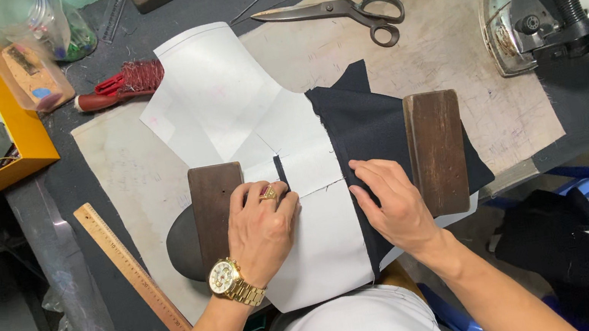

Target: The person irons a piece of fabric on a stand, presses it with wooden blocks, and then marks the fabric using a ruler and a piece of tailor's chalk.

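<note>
looks like a tailor's workshop: big black-handled steel scissors (342,14), heavy metal steam iron (520,22), white paper pattern (224,98), long wooden ruler (132,269)

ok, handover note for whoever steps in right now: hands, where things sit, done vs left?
Left hand: flat on the white paper pattern, fingertips at the dark strip between sheets, holding nothing.
Right hand: pressing the dark fabric edge against the pattern.
Two wooden blocks weigh the work down, one either side.
Scissors, iron and ruler lie untouched.
Done: pattern laid on fabric, weighted. Left: no cutting visible yet.
</note>
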